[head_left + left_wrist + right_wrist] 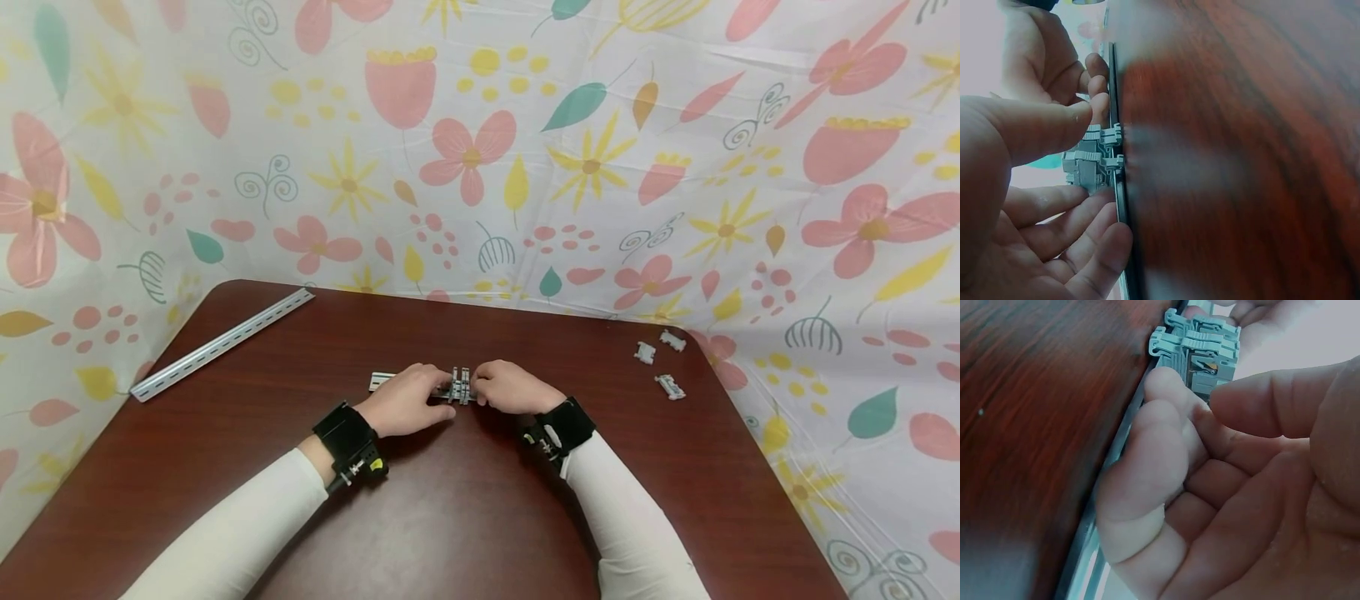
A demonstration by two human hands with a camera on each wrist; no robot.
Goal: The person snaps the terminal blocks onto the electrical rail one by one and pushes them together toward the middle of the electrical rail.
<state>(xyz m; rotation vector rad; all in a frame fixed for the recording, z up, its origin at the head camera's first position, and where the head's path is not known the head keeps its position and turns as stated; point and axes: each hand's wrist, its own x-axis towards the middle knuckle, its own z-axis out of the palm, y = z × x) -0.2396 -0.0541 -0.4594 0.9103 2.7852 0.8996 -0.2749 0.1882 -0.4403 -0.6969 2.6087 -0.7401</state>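
Grey terminal blocks sit side by side on a short slotted metal rail near the table's middle. My left hand is at their left side, thumb and fingers spread. In the left wrist view, the left index fingertip meets a terminal block, and other fingers lie along the rail. From the right, my right hand curls in against the blocks. In the right wrist view its thumb and index fingertip pinch close at the end terminal block, the other fingers folded beside the rail.
A long slotted metal rail lies diagonally at the table's left. Toward the right edge are three loose grey pieces, among them a terminal block. Behind the brown table hangs a flower-printed cloth.
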